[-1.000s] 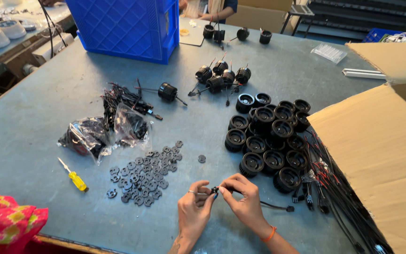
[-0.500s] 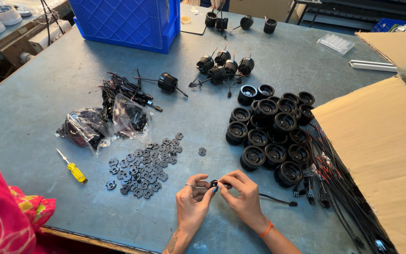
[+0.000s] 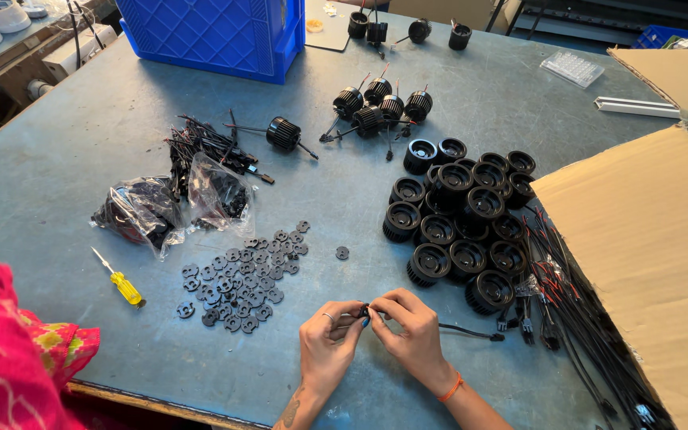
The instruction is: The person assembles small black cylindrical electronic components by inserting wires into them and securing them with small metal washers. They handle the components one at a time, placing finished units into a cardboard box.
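Not much has shifted lately: a tiny black part stays pinched between left hand and right hand, short wire trailing right.

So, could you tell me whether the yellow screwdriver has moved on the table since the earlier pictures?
No. The yellow screwdriver lies just left of the pile of small dark discs, below the plastic bags, as before; only the camera shifted.

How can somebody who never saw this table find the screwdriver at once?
Start at the blue crate at the table's far edge and come toward the near left. Beside the scattered flat black discs lies the screwdriver, alone with its yellow handle among black parts.
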